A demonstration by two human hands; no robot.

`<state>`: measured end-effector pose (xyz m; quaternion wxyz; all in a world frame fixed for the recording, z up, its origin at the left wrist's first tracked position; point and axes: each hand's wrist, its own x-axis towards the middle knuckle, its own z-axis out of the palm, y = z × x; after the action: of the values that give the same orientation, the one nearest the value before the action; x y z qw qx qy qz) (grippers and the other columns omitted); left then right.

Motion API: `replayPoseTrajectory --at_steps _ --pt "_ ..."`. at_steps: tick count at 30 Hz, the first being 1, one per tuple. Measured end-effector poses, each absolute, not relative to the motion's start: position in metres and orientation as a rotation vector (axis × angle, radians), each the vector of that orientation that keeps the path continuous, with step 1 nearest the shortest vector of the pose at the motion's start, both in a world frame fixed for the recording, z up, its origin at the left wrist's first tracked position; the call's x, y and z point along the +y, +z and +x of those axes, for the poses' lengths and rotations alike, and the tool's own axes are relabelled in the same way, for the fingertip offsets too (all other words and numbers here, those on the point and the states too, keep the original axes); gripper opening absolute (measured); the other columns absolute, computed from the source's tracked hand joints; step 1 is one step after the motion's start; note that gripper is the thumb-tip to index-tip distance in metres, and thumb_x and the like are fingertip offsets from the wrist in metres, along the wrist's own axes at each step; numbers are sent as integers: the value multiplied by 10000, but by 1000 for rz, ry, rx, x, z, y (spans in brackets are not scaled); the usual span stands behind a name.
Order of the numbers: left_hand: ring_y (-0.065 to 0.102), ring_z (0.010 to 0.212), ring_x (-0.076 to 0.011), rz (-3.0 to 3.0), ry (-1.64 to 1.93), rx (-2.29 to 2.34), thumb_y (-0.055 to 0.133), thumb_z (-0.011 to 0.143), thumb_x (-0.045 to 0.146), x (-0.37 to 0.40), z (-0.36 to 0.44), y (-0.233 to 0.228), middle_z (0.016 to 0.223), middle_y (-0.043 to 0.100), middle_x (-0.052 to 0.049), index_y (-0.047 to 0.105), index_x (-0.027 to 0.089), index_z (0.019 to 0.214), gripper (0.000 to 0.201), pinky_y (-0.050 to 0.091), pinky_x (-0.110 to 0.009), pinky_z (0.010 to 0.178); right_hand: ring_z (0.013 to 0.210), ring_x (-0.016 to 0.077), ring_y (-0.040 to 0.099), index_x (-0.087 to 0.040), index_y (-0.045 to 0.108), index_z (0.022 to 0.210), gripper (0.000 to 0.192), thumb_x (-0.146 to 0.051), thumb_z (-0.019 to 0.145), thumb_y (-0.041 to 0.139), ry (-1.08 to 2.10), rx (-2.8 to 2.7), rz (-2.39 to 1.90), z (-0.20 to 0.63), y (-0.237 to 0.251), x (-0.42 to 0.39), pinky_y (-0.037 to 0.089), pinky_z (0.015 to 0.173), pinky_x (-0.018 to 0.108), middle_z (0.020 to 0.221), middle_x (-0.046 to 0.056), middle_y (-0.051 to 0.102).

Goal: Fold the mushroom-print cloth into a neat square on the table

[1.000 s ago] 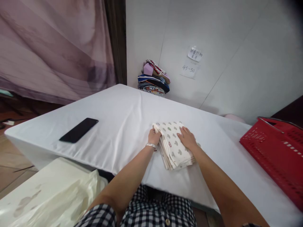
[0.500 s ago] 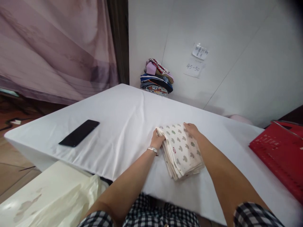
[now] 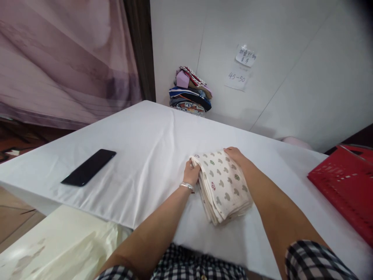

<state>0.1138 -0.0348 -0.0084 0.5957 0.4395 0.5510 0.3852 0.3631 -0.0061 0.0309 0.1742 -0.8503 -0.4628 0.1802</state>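
A folded cream cloth point(image 3: 223, 184) printed with grey mouse-head shapes lies on the white-covered table point(image 3: 140, 151) in front of me. My left hand point(image 3: 192, 173), with a silver bracelet at the wrist, grips the cloth's left edge near its far corner. My right hand point(image 3: 236, 155) rests at the cloth's far right corner, fingers curled over the edge. Both forearms reach in from the bottom of the view.
A black phone point(image 3: 89, 172) lies on the table to the left. A red plastic basket point(image 3: 344, 186) stands at the right edge. A pile of folded colourful clothes point(image 3: 190, 91) sits at the far corner by the wall. A cream plastic bag point(image 3: 67, 249) lies below left.
My right hand slid from the top of the cloth to its far right corner. My left hand kept its hold on the left edge. The cloth shifted slightly.
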Motion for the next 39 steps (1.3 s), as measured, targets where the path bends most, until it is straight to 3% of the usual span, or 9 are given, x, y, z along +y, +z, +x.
replayPoseTrajectory --at_steps 9,16,24,29,35,39 --pt "601 639 -149 993 891 1282 587 756 300 -39 112 2 791 653 -20 519 212 1100 362 452 -239 574 815 218 594 -157 625 849 344 -483 749 576 441 -1315 -2447 361 34 0 408 653 272 927 112 659" --pt "572 602 -109 1026 971 1279 542 754 202 -40 112 5 770 653 7 536 210 1086 332 445 -212 578 831 185 607 -165 637 851 286 -429 805 537 373 -1334 -2439 363 25 -1 397 649 234 932 84 671" --pt "600 666 -152 1018 923 1259 581 702 212 -32 109 1 813 663 -26 540 192 1160 460 463 -245 610 907 227 591 -184 653 787 365 -480 844 447 379 -1490 -2479 359 30 -2 394 705 268 945 101 672" --pt "526 538 -129 1049 868 1259 542 731 288 -32 108 4 694 615 0 605 193 1005 296 406 -231 499 906 198 586 -203 642 894 386 -521 847 428 526 -1607 -2277 357 32 -11 398 719 247 1014 72 661" --pt "520 648 -129 1189 981 1324 504 760 332 -32 108 1 673 591 19 615 191 825 191 404 -222 608 847 176 572 -183 610 880 353 -487 857 431 410 -1602 -2336 356 25 -7 384 674 231 947 63 654" --pt "503 621 -125 1242 1028 1353 496 770 354 -32 108 -3 630 558 30 601 197 802 191 384 -222 593 803 181 567 -171 611 845 362 -465 874 402 329 -1622 -2383 359 19 1 366 646 241 887 77 652"
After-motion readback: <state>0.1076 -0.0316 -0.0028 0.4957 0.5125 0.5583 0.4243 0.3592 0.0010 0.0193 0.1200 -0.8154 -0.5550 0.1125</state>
